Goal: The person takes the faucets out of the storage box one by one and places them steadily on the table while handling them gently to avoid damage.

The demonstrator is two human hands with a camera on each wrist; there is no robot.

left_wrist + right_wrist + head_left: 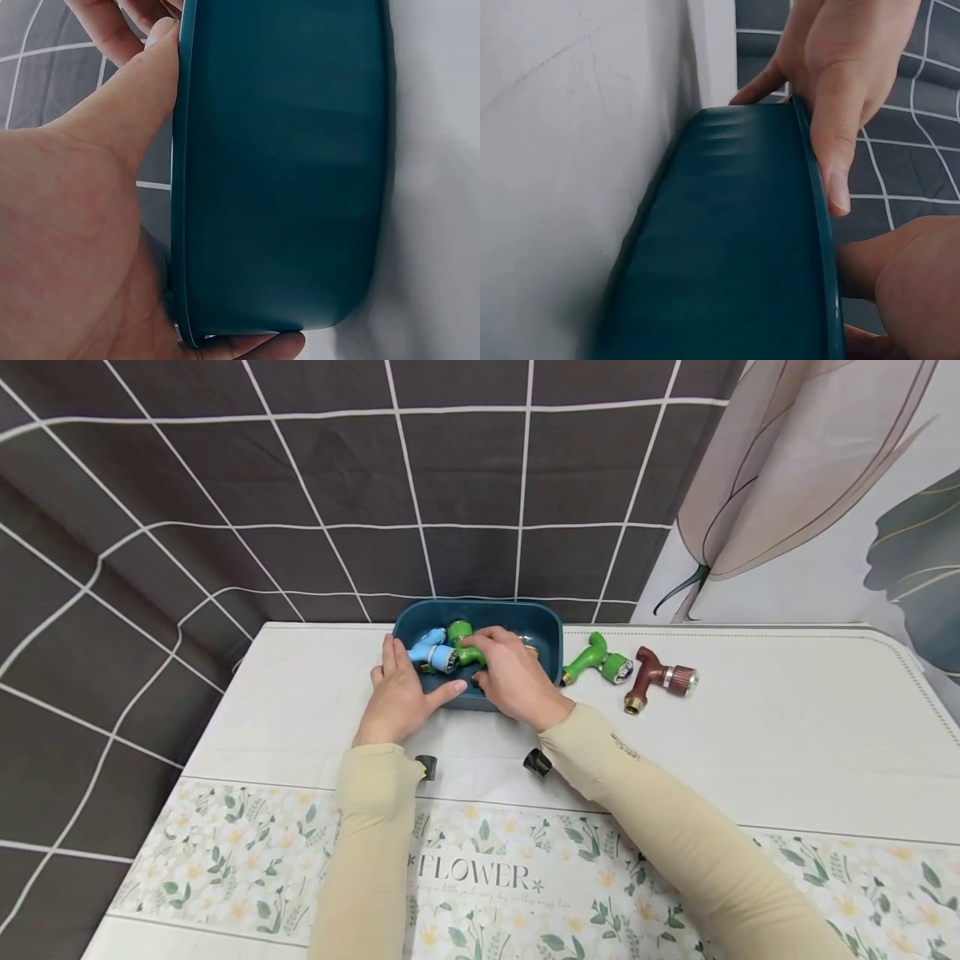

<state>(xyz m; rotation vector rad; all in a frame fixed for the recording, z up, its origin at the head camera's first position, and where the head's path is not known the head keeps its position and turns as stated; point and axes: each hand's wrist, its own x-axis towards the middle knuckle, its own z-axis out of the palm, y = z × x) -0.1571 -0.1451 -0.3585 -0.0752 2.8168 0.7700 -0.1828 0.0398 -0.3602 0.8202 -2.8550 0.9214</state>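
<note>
In the head view, my left hand [397, 697] holds the left front corner of a dark teal plastic bin [553, 639], the thumb lying along the front rim and the fingers against the left side. My right hand [517, 681] reaches into the bin, its fingers and thumb pinching a green faucet [459, 632], which they partly cover. Left of that lies a light blue faucet [431, 650] with a ribbed knob. The left wrist view shows the bin's outer wall [285, 165] beside my left thumb. From the right wrist, the rim hides my right fingertips.
Right of the bin, a green faucet [597, 660] and a dark red faucet [660, 680] lie on the white table cover [765, 718]. A dark tile-patterned cloth [465, 477] hangs behind the table. Black wrist-camera parts [537, 762] show near the forearms.
</note>
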